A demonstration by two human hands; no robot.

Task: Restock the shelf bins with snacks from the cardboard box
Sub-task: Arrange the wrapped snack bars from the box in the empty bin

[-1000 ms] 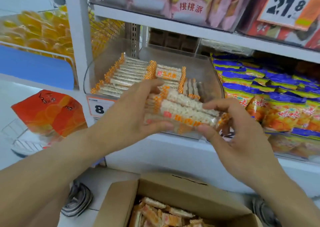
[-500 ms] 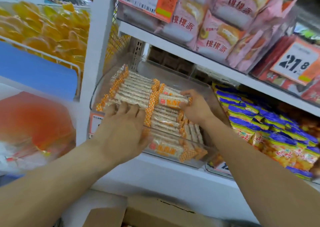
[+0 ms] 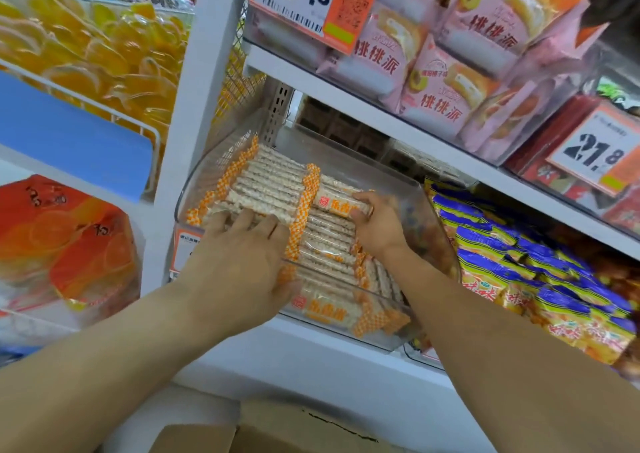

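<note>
I see both hands inside the clear plastic shelf bin [image 3: 429,210] on the white shelf. My left hand [image 3: 239,265] lies flat, fingers straight, pressing the left stack of orange-checked, clear-wrapped rice snack bars [image 3: 266,186]; its grip holds nothing. My right hand [image 3: 377,224] has its grip curled round one snack bar with red lettering [image 3: 337,203] atop the right-hand row. The brown cardboard box [image 3: 277,432] sits below, at the bottom edge.

Pink cake packs [image 3: 440,82] sit above blue-yellow snack bags [image 3: 540,279].
</note>
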